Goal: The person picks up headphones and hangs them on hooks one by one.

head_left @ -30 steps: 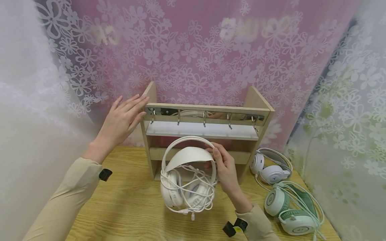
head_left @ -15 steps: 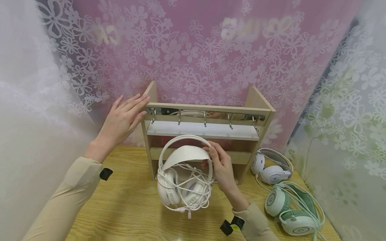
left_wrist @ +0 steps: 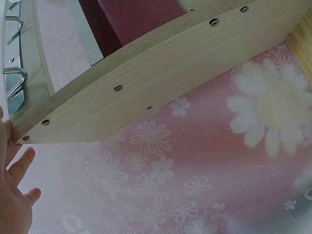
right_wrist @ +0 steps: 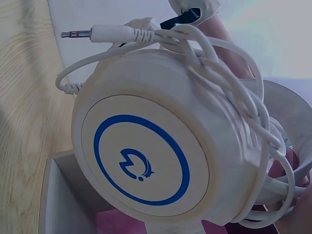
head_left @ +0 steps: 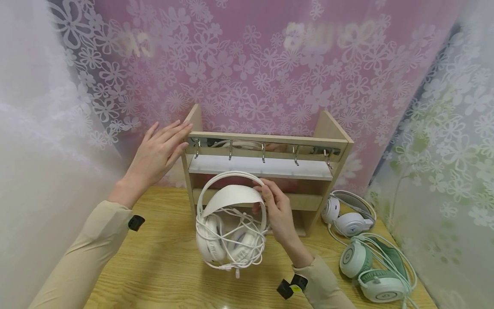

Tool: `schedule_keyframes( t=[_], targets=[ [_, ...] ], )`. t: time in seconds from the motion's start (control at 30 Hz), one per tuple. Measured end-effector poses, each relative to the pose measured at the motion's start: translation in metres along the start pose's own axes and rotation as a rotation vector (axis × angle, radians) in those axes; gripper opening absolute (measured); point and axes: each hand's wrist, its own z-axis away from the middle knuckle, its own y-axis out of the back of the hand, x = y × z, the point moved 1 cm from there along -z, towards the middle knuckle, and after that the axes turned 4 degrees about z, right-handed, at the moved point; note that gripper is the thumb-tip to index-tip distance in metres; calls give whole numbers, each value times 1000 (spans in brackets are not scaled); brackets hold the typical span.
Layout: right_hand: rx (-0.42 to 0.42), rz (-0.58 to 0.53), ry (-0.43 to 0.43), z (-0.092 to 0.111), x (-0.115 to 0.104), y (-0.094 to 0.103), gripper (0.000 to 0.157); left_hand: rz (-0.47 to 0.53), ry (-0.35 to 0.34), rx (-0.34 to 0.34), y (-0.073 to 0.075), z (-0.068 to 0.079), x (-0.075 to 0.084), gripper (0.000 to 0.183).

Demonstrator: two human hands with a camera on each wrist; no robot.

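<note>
My right hand point(head_left: 278, 211) grips the right side of the headband of a white pair of headphones point(head_left: 232, 195). The headphones hang upright in front of a wooden rack point(head_left: 266, 139), their white cable tangled around both ear cups. Close up in the right wrist view is one ear cup point(right_wrist: 141, 151) with a blue ring and logo, a bare audio plug point(right_wrist: 109, 34) above it. Fingers straight, my left hand point(head_left: 156, 152) rests on the rack's upper left corner. In the left wrist view, that hand point(left_wrist: 14, 195) touches the end of the side panel point(left_wrist: 146, 83).
Several metal hooks point(head_left: 263, 152) line the rack's top front bar, above a white shelf point(head_left: 258, 167). Right of the rack, white-and-grey headphones point(head_left: 349, 223) and green-and-white headphones point(head_left: 380, 283) lie on the wooden table point(head_left: 162, 257). A flowered pink backdrop point(head_left: 247, 64) stands behind.
My right hand has carried the white headphones a little to the left and slightly up in view. My left hand has stayed on the rack's corner.
</note>
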Motion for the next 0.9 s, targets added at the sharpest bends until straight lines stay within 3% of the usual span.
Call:
schedule_keyframes(
  t=[0.9],
  targets=[
    [-47, -21, 34, -10, -9, -18, 33, 5, 0, 15, -2, 0, -1, 50]
  ],
)
